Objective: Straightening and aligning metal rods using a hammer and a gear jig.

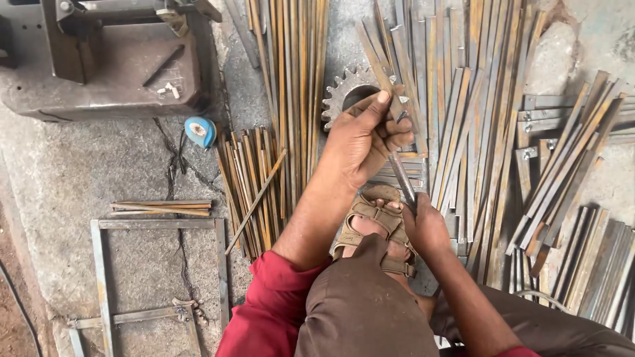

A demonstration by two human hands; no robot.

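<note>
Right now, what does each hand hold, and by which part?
Both grip one flat metal strip: left hand at its upper middle, right hand at its lower end.

Toothed grey steel gear (pixel 344 89): lower right half hidden behind the left hand (pixel 367 142). Thin flat steel strip (pixel 401 178) runs between both hands; its lower end disappears inside the right hand (pixel 426 228), so can't see how far it goes. Left fingers' grip on it is partly masked by the thumb. Dark metal machine base (pixel 112 66) is cut off by the top and left edges. Welded rectangular steel frame (pixel 159 225) is cut by the bottom edge. Long rusty steel strips (pixel 291 79) run past the top edge. Brown strapped sandal (pixel 377 218): heel hidden under the knee.
</note>
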